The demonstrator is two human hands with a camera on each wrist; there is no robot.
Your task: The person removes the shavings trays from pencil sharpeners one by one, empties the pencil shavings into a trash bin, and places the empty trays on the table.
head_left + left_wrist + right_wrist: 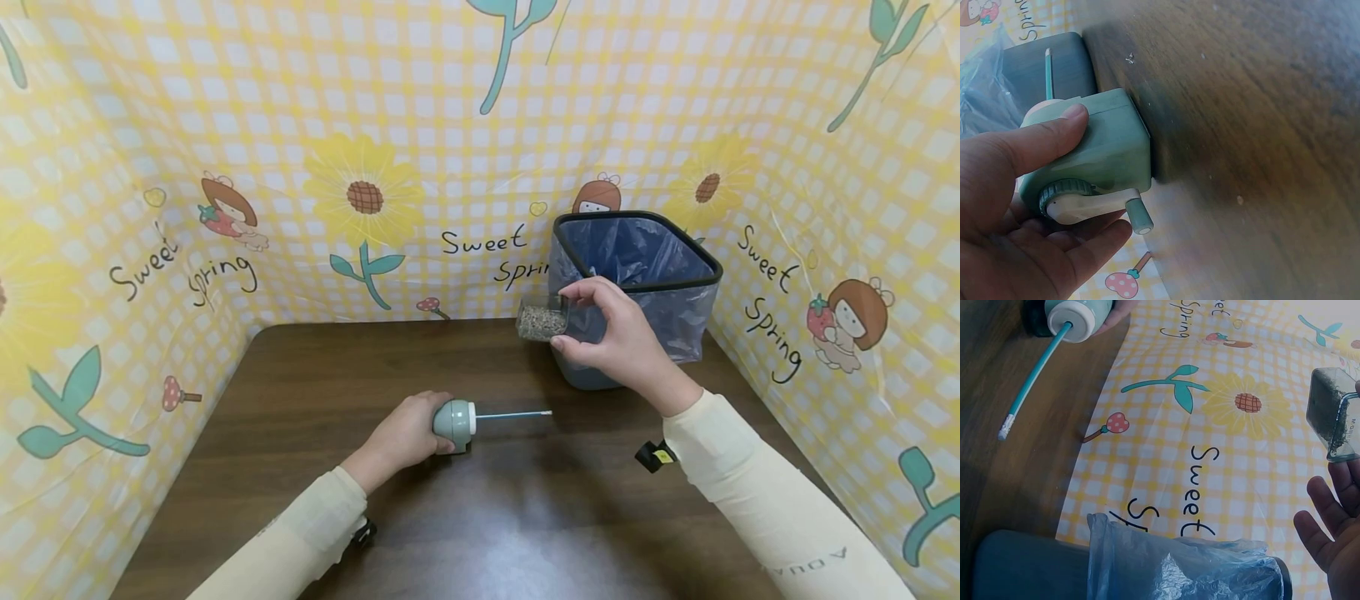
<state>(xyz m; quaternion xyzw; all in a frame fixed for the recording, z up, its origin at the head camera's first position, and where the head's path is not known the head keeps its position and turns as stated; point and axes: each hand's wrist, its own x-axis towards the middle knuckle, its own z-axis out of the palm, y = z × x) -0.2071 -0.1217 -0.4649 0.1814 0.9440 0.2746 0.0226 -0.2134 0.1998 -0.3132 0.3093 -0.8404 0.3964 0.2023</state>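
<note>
My left hand (405, 432) grips a green hand-crank pencil sharpener (453, 427) low over the table. A light-blue pencil (513, 415) sticks out of its white front, eraser end pointing right. In the left wrist view, the thumb lies on the sharpener body (1113, 140), and the white crank arm (1094, 205) faces the camera. My right hand (618, 340) pinches a clear shavings drawer (542, 321) between thumb and fingers. Inside it lie grey-brown shavings. The drawer is held up just left of the bin's near side, apart from it.
A blue-grey bin (671, 325) with a clear plastic liner and dark rim stands at the table's back right. Small crumbs (1240, 200) lie on the brown wooden table (315, 375). Yellow checked cloth (450, 158) hangs behind and at both sides.
</note>
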